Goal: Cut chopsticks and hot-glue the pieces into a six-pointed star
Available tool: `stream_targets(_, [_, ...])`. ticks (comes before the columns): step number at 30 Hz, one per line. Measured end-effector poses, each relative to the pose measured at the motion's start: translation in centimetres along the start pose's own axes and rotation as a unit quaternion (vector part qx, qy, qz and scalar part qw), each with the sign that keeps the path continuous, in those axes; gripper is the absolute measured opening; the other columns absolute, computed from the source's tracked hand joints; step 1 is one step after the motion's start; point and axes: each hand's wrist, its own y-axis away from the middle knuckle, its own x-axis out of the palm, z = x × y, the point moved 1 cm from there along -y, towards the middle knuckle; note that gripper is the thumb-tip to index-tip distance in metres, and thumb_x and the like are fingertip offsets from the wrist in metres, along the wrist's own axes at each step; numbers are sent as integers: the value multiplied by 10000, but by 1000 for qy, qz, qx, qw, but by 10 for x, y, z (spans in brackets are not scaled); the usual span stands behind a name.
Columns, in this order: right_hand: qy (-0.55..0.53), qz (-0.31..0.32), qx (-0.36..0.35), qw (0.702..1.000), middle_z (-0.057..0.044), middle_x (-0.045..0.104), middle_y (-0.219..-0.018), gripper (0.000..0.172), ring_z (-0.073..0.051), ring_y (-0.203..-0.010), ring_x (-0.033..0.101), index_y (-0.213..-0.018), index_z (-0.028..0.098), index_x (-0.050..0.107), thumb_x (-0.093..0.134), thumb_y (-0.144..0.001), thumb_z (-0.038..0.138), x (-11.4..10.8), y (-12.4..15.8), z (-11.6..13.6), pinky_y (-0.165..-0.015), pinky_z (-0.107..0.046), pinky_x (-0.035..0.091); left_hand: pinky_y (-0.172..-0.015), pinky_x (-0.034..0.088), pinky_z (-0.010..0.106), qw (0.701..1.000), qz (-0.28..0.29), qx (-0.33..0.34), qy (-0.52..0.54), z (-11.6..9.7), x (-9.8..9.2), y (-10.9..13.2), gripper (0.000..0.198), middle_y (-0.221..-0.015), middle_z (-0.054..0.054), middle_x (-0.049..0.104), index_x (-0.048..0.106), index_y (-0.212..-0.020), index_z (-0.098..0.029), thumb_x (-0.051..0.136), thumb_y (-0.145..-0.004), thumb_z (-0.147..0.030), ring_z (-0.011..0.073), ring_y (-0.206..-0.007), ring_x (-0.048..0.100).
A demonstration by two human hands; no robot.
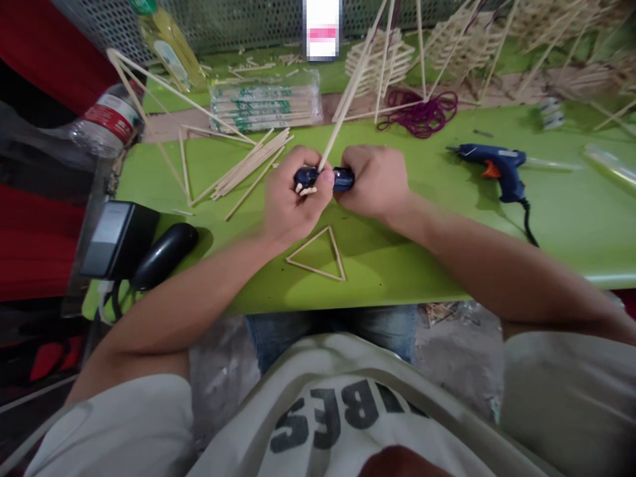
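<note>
My left hand [293, 205] is closed around thin wooden sticks [344, 109], which slant up and away from it. Several short pale stick ends [305, 190] show between its fingers. My right hand [380, 175] grips a dark blue tool [344, 179] with a small rivet. The tool reaches across to the left hand, where the sticks meet it. Its working end is hidden by my fingers, so its exact kind is unclear. A small triangle of glued sticks [336, 254] lies flat on the green table [407, 265] just below my hands.
Loose sticks [253, 162], a large stick frame [163, 83] and packaged sticks [265, 103] lie left and behind. Purple cord [422, 112] and stick structures [382, 63] stand behind. A blue glue gun [497, 162] is right; a black mouse-like object [166, 255] and a bottle [109, 119] are left.
</note>
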Motion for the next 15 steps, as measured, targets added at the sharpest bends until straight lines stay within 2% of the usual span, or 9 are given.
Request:
stream_targets(2, [2, -4, -4, 1000, -155, 884, -1111, 254, -351, -913, 766, -1127, 228, 819, 725, -1012, 434, 1, -1, -3, -793, -467, 485, -823, 620, 410, 1000, -14, 12, 9, 1, 0, -1, 628, -909, 24, 711, 715, -1035, -288, 618, -1219, -881, 216, -813, 700])
stream_targets(5, [-5, 2, -2, 1000, -166, 882, -1118, 254, -371, -931, 784, -1095, 229, 807, 781, -983, 455, 3, -3, -6, -814, -481, 521, -916, 644, 425, 1000, -2, -12, -5, 7, -1, -1, 634, -987, 44, 740, 732, -1078, -289, 602, -1216, -894, 250, -952, 753])
stream_targets(8, [2, 5, -10, 1000, -168, 880, -1169, 292, -395, -969, 803, -1145, 222, 804, 825, -930, 420, 3, -3, -5, -794, -469, 514, -977, 661, 430, 999, 30, -38, -10, 12, -2, -2, 629, -1043, 63, 779, 771, -1122, -283, 613, -1215, -886, 269, -1051, 779])
stream_targets(12, [9, 3, -35, 999, -168, 885, -1247, 347, -375, -993, 789, -1233, 216, 816, 814, -924, 372, 2, 1, -10, -760, -447, 460, -829, 640, 396, 998, 37, -41, 30, 18, -1, -1, 656, -1031, 56, 793, 790, -1145, -282, 690, -1163, -931, 218, -908, 746])
stream_targets(15, [-17, -12, -59, 998, -159, 891, -1251, 351, -359, -987, 763, -1249, 232, 831, 792, -942, 399, 2, 4, -26, -773, -466, 458, -695, 572, 358, 997, 26, -27, 73, 29, -2, 2, 671, -922, 0, 689, 731, -1311, -324, 749, -1119, -967, 174, -806, 710])
